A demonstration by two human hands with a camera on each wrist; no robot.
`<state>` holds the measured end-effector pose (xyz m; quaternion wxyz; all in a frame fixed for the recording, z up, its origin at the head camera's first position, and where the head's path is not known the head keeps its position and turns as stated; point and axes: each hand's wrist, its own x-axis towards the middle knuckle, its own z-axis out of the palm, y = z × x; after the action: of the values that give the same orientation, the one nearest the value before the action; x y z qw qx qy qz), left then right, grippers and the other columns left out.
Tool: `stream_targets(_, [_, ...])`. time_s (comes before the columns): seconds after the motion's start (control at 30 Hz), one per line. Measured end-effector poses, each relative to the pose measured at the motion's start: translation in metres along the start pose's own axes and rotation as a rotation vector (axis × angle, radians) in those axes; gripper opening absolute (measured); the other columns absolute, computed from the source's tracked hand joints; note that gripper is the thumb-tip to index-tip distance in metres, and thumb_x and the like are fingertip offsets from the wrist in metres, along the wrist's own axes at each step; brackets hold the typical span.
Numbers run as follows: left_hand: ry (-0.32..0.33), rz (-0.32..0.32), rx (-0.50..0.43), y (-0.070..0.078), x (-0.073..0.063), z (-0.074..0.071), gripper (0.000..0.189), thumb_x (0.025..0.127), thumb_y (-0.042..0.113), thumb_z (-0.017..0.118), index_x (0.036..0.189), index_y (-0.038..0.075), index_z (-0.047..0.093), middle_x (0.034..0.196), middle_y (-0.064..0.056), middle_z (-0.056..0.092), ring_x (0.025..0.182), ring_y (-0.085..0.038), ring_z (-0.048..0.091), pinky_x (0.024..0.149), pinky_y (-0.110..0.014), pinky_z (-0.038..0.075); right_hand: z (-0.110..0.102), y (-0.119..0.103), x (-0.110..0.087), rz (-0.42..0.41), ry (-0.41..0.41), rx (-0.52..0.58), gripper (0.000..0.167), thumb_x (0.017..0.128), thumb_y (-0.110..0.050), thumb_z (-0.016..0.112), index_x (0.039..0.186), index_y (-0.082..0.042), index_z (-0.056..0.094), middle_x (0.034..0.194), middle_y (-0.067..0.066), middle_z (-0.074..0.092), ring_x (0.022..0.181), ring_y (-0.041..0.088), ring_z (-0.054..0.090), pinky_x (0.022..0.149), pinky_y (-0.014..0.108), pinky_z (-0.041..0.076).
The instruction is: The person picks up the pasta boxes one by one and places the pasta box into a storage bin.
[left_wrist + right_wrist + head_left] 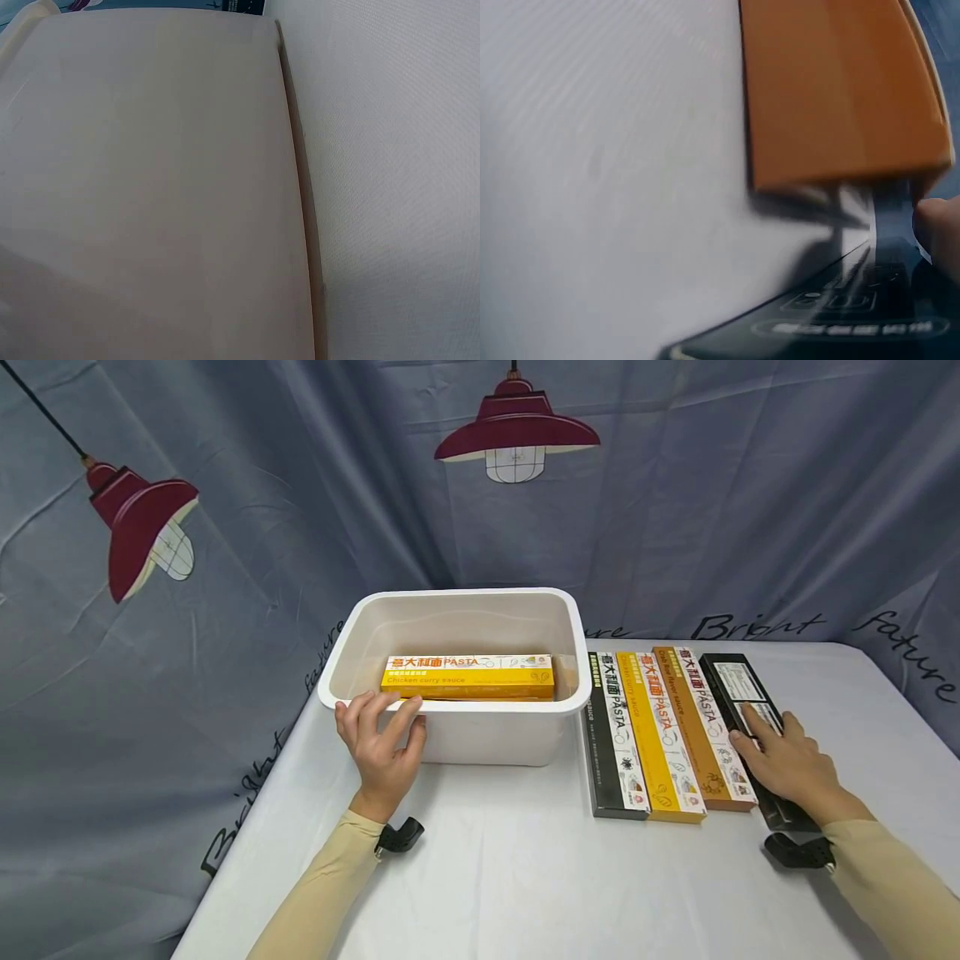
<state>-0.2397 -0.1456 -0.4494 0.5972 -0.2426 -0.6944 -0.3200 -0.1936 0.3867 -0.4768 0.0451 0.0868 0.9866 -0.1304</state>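
My left hand (381,752) holds the front left rim of a white plastic bin (480,735), fingertips over the edge and thumb below. In the left wrist view the bin's wall (165,180) fills most of the frame. A yellow pasta box (468,678), marked Chicken curry sauce, lies inside the bin. Over on the right, my right hand (791,764) grips a black pasta box (731,667) from above, thumb at its left side. The right wrist view has my thumb (941,232) beside that black box (840,322).
Left of the gripped box lie an orange-brown pasta box (701,727), a yellow pasta box (660,735) and another black pasta box (615,735), side by side. All rest on a white-covered table (540,877). A grey-blue curtain (300,485) hangs behind.
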Motion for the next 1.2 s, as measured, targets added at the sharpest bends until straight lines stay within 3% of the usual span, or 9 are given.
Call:
stream_targets(0.17, [-0.001, 0.0, 0.002, 0.0, 0.0, 0.0, 0.019, 0.081, 0.001, 0.071, 0.097, 0.009, 0.078, 0.104, -0.018, 0.066, 0.114, -0.035, 0.047, 0.121, -0.048, 0.009, -0.001, 0.01, -0.007, -0.001, -0.012, -0.023, 0.085, 0.102, -0.06, 0.034, 0.162, -0.011, -0.001, 0.142, 0.056, 0.009, 0.111, 0.078, 0.037, 0.079, 0.077, 0.04])
stream_targets(0.3, [-0.006, 0.0, 0.001, 0.0, 0.0, 0.0, 0.02, 0.081, 0.001, 0.071, 0.098, 0.009, 0.078, 0.104, -0.019, 0.066, 0.114, -0.035, 0.047, 0.121, -0.047, 0.009, -0.006, 0.016, -0.014, 0.019, -0.062, -0.036, 0.094, 0.098, -0.054, 0.051, 0.161, -0.009, -0.002, 0.136, 0.057, 0.011, 0.103, 0.074, 0.041, 0.072, 0.071, 0.043])
stream_targets(0.4, [-0.009, 0.002, 0.003, -0.001, 0.001, 0.0, 0.02, 0.082, 0.002, 0.071, 0.099, 0.009, 0.078, 0.104, -0.018, 0.066, 0.114, -0.035, 0.047, 0.121, -0.047, 0.008, -0.009, 0.018, -0.019, 0.051, -0.099, -0.039, 0.097, 0.096, -0.048, 0.057, 0.16, -0.008, -0.004, 0.13, 0.056, 0.013, 0.098, 0.071, 0.043, 0.069, 0.066, 0.044])
stream_targets(0.6, [-0.008, 0.003, 0.008, -0.001, 0.001, -0.001, 0.02, 0.081, 0.002, 0.07, 0.099, 0.009, 0.078, 0.106, -0.017, 0.066, 0.114, -0.035, 0.047, 0.121, -0.047, 0.008, -0.008, 0.016, -0.023, 0.102, -0.108, -0.046, 0.096, 0.096, -0.043, 0.057, 0.16, -0.009, -0.006, 0.128, 0.053, 0.016, 0.101, 0.07, 0.039, 0.07, 0.066, 0.045])
stream_targets(1.2, [0.01, 0.005, 0.004, 0.0, 0.0, 0.001, 0.02, 0.081, 0.001, 0.071, 0.098, 0.009, 0.078, 0.106, -0.015, 0.067, 0.112, -0.036, 0.048, 0.121, -0.049, 0.01, -0.004, 0.018, -0.03, 0.094, -0.043, -0.057, 0.089, 0.096, -0.034, 0.054, 0.16, -0.007, -0.002, 0.123, 0.052, 0.02, 0.096, 0.067, 0.039, 0.067, 0.065, 0.045])
